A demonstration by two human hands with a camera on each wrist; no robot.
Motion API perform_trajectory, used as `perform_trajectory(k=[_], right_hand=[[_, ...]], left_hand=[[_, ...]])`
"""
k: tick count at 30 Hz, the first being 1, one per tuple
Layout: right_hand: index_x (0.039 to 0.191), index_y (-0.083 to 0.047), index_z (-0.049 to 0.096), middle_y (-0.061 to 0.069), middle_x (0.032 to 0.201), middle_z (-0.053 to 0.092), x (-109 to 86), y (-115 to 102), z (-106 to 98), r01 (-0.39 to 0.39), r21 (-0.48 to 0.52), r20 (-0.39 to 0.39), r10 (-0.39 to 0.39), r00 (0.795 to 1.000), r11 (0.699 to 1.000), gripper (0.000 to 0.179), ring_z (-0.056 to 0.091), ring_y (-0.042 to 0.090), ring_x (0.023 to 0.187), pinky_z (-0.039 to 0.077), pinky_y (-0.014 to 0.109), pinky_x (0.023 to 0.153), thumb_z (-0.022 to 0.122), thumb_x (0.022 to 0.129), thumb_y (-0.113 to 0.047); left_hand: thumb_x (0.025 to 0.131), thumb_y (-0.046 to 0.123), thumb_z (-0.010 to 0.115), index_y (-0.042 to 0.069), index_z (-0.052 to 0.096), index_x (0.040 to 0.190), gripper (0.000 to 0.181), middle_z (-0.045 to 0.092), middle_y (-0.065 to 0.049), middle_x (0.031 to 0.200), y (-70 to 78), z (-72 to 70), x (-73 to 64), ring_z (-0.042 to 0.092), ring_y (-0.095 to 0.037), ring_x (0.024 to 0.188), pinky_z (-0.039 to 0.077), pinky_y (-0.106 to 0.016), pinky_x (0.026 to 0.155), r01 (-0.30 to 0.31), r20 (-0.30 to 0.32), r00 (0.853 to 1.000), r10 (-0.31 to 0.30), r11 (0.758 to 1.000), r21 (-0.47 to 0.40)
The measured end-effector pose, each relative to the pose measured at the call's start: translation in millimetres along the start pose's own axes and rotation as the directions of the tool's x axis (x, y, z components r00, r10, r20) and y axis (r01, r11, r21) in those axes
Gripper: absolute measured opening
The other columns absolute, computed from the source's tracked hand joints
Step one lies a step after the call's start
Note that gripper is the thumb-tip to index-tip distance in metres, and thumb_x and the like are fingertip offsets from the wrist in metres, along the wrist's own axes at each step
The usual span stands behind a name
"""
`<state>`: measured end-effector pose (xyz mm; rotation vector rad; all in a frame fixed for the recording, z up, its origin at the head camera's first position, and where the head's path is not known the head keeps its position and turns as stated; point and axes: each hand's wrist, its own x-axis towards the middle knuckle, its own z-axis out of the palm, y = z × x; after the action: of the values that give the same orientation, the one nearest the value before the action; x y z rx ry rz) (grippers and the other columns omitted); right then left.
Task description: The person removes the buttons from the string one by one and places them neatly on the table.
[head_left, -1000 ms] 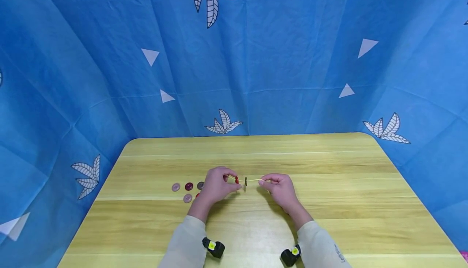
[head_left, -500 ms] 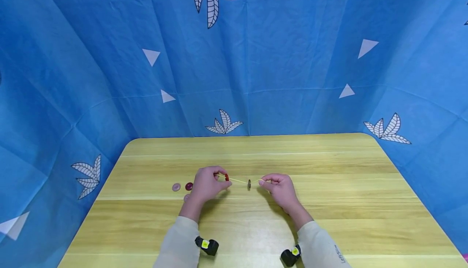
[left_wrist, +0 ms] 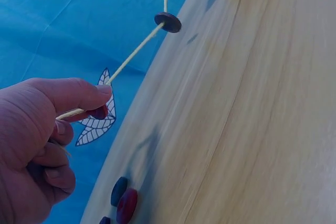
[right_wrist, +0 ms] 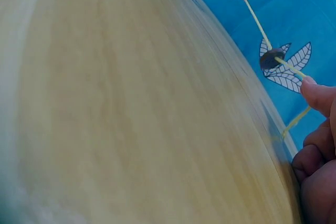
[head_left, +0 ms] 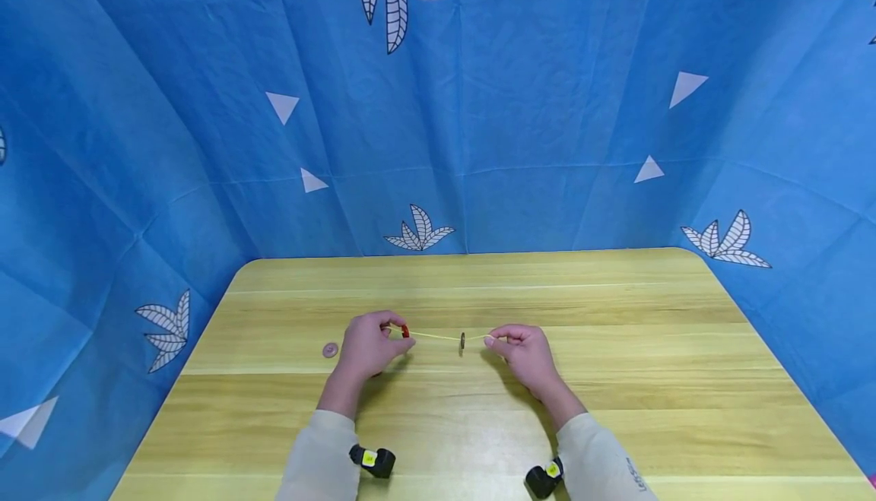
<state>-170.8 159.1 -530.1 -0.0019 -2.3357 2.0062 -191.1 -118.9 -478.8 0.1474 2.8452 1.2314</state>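
A yellow string (head_left: 438,337) runs between both hands above the table. On the left, the left hand (head_left: 365,345) pinches a red button (head_left: 405,331) between thumb and finger, with the string passing through or beside it. The right hand (head_left: 525,350) pinches the string between thumb and forefinger, and its loose tail hangs below in the right wrist view. Between the hands, a brown button (left_wrist: 168,22) is threaded on the string, closer to the right hand and standing nearly edge-on in the head view.
A pale mauve button (head_left: 330,350) lies on the wooden table (head_left: 616,379) left of the left hand. The left wrist view shows a dark button (left_wrist: 119,191) and a red one (left_wrist: 127,206) lying below that hand. A blue patterned cloth (head_left: 547,106) hangs behind the table.
The left hand has moved left with the red button, lengthening the string between the hands and covering most of the loose buttons. The brown button swayed slightly; the right hand stayed in place.
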Motion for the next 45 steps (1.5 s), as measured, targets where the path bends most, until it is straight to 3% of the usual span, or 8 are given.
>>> perform_trajectory(k=[2,5,8,14,24,29,39,45], right_hand=[[0.085,-0.002,0.077,-0.001,0.051,0.039,-0.1,0.5,-0.6,0.004,-0.002,0.006,-0.004,1.0,1.0,0.006,0.035,0.01,0.048,0.034,0.026,0.052,0.079,0.085,-0.007],[0.086,-0.002,0.077,-0.001,0.051,0.04,0.0,1.6,-0.8,0.008,-0.005,0.011,-0.008,1.0,1.0,0.006,0.035,0.01,0.047,0.034,0.025,0.05,0.079,0.085,-0.008],[0.086,-0.002,0.077,-0.001,0.051,0.041,-0.1,2.6,-0.9,0.012,-0.011,0.011,-0.011,1.0,1.0,0.006,0.035,0.01,0.048,0.034,0.025,0.051,0.079,0.085,-0.007],[0.084,-0.002,0.077,0.0,0.051,0.042,0.1,2.6,-0.8,0.021,-0.009,0.01,-0.021,1.0,1.0,0.007,0.035,0.01,0.048,0.032,0.024,0.05,0.079,0.085,-0.009],[0.085,-0.001,0.076,0.0,0.051,0.041,-1.3,3.3,-0.2,0.014,-0.004,0.008,-0.014,1.0,1.0,0.006,0.034,0.01,0.047,0.031,0.024,0.049,0.079,0.086,-0.007],[0.084,-0.003,0.077,-0.001,0.052,0.04,-0.7,2.2,0.3,0.014,-0.014,-0.001,-0.014,1.0,1.0,0.006,0.035,0.01,0.048,0.033,0.025,0.051,0.079,0.085,-0.008],[0.088,0.003,0.076,-0.002,0.052,0.04,0.6,-0.7,0.5,-0.009,-0.009,0.0,0.009,1.0,1.0,0.009,0.035,0.009,0.049,0.033,0.025,0.053,0.079,0.085,-0.005],[0.091,0.01,0.073,0.0,0.052,0.038,-6.7,-23.7,-1.0,-0.014,-0.017,0.027,0.014,1.0,1.0,0.011,0.034,0.007,0.048,0.033,0.024,0.052,0.075,0.087,0.0]], left_hand=[[0.079,0.025,0.087,0.015,0.075,0.099,0.026,0.042,0.0,0.059,-1.4,-1.8,-0.9,0.039,-0.017,0.049,0.034,-0.042,0.064,0.018,-0.008,1.0,-0.018,1.0,0.007],[0.079,0.029,0.087,0.018,0.076,0.099,0.025,0.044,0.0,0.059,-3.1,-4.3,-1.8,0.042,-0.019,0.051,0.024,-0.056,0.077,0.052,-0.02,0.998,-0.051,0.998,0.032],[0.078,0.033,0.087,0.023,0.075,0.096,0.024,0.046,0.001,0.061,-4.0,-6.7,-2.5,0.045,-0.021,0.057,0.016,-0.061,0.074,0.086,-0.037,0.996,-0.084,0.994,0.066],[0.077,0.035,0.086,0.026,0.074,0.097,0.025,0.049,0.002,0.064,-7.6,-9.7,-3.6,0.049,-0.02,0.064,0.024,-0.051,0.069,0.118,-0.056,0.992,-0.113,0.988,0.101],[0.08,0.021,0.086,0.013,0.073,0.099,0.025,0.041,-0.001,0.059,-17.8,-16.7,-6.1,0.038,-0.018,0.049,0.027,-0.029,0.046,0.063,-0.046,0.997,-0.062,0.998,0.027],[0.079,0.016,0.085,0.01,0.072,0.098,0.024,0.041,-0.001,0.061,-20.9,-22.4,-8.0,0.04,-0.017,0.046,0.036,-0.03,0.045,0.077,-0.051,0.996,-0.078,0.997,-0.022],[0.079,0.017,0.086,0.007,0.071,0.106,0.032,0.041,-0.004,0.067,-27.4,-30.5,-13.4,0.05,-0.02,0.043,0.042,-0.03,0.043,0.153,-0.035,0.987,-0.157,0.983,-0.1],[0.08,0.015,0.086,0.007,0.07,0.105,0.031,0.043,-0.005,0.069,-30.6,-36.8,-16.6,0.057,-0.023,0.051,0.048,-0.031,0.048,0.167,-0.043,0.984,-0.171,0.982,-0.091]])
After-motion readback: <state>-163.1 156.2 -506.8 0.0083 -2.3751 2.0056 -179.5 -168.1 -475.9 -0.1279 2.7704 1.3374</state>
